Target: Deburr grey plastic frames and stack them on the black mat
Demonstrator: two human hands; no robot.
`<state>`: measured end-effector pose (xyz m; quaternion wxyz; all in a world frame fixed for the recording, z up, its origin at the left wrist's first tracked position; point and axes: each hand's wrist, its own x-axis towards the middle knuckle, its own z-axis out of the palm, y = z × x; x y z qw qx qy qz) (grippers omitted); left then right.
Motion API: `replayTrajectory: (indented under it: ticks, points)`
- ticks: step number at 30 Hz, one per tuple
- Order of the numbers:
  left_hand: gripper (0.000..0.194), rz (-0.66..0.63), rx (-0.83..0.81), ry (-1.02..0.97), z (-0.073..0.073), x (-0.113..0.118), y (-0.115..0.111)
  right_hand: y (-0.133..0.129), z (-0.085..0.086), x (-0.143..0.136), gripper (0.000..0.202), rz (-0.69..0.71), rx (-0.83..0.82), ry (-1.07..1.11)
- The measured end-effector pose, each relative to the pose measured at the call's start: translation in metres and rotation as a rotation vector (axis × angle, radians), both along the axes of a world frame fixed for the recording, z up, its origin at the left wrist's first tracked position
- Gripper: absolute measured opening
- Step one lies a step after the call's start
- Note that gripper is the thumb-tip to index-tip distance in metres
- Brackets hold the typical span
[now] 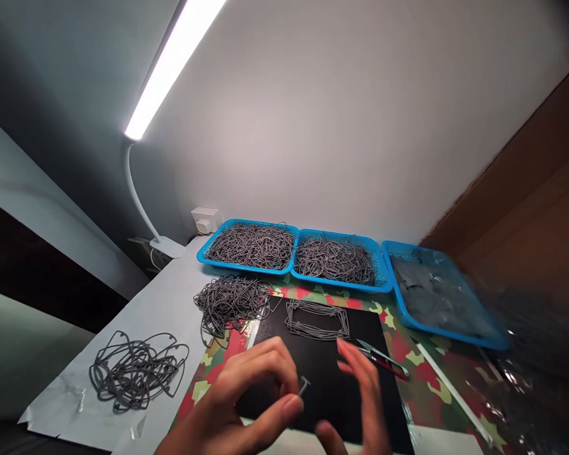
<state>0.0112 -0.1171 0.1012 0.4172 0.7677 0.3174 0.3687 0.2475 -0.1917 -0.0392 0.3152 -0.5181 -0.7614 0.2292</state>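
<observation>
My left hand [251,395] pinches a small grey strip [304,385] between thumb and forefinger; only its T-shaped tip shows, the rest being hidden by the fingers. To its right, my right hand [360,398] is held with thumb and fingers apart, nothing visible between them. Both hands hover over a black mat [322,373]. Beyond them on the mat, several thin grey gaskets [317,321] are laid out as a rough rectangle. Thread snips [384,360] lie by the mat's right edge, close to my right hand.
Two blue baskets [246,272] [344,287] full of grey rings stand along the wall. A third blue basket [455,335] holds clear plastic bags. Loose grey piles [234,303] [137,373] lie left. A lamp [168,247] stands at back left; a white strip [455,395] lies right.
</observation>
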Motion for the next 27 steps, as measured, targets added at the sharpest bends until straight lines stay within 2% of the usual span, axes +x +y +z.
replayTrajectory:
  ticks: [1, 2, 4, 6, 8, 10, 12, 14, 17, 20, 23, 27]
  points:
    - [0.023, -0.022, 0.008, -0.013, -0.002, 0.002, 0.001, 0.012, 0.006, -0.003, 0.051, -0.068, -0.022, 0.110]
    - [0.024, -0.027, 0.026, -0.024, -0.005, 0.003, 0.003, 0.021, 0.012, -0.005, 0.048, -0.065, -0.092, 0.214]
    - [0.023, 0.010, 0.086, -0.033, -0.013, 0.003, 0.009, 0.031, 0.024, -0.004, 0.042, 0.037, -0.277, 0.354]
    - [0.020, 0.075, 0.154, 0.006, -0.024, -0.001, 0.016, 0.034, 0.032, 0.005, 0.044, 0.007, -0.383, 0.414]
    - [0.014, 0.147, 0.277, 0.050, -0.037, -0.007, 0.023, 0.034, 0.038, 0.018, 0.038, -0.107, -0.285, 0.384]
    - [0.009, 0.237, 0.475, 0.097, -0.053, -0.013, 0.029, 0.035, 0.045, 0.032, 0.024, -0.193, -0.061, 0.350]
    - [0.016, 0.311, 0.676, 0.154, -0.070, -0.017, 0.032, 0.035, 0.051, 0.043, 0.015, -0.161, 0.118, 0.276]
    - [0.019, 0.307, 0.774, 0.221, -0.089, -0.020, 0.030, 0.032, 0.053, 0.050, 0.015, -0.056, 0.153, 0.148]
    - [0.018, 0.238, 0.726, 0.332, -0.114, -0.030, 0.022, 0.015, 0.042, 0.058, 0.015, 0.025, 0.064, -0.037]
    - [0.021, 0.194, 0.597, 0.384, -0.130, -0.045, 0.012, -0.007, 0.023, 0.066, 0.022, -0.042, 0.100, -0.079]
    - [0.020, 0.189, 0.477, 0.380, -0.135, -0.053, 0.008, -0.020, 0.010, 0.069, 0.022, -0.187, 0.175, -0.048]
    - [0.016, 0.189, 0.337, 0.407, -0.134, -0.042, 0.009, -0.013, 0.004, 0.057, 0.020, -0.369, 0.158, -0.062]
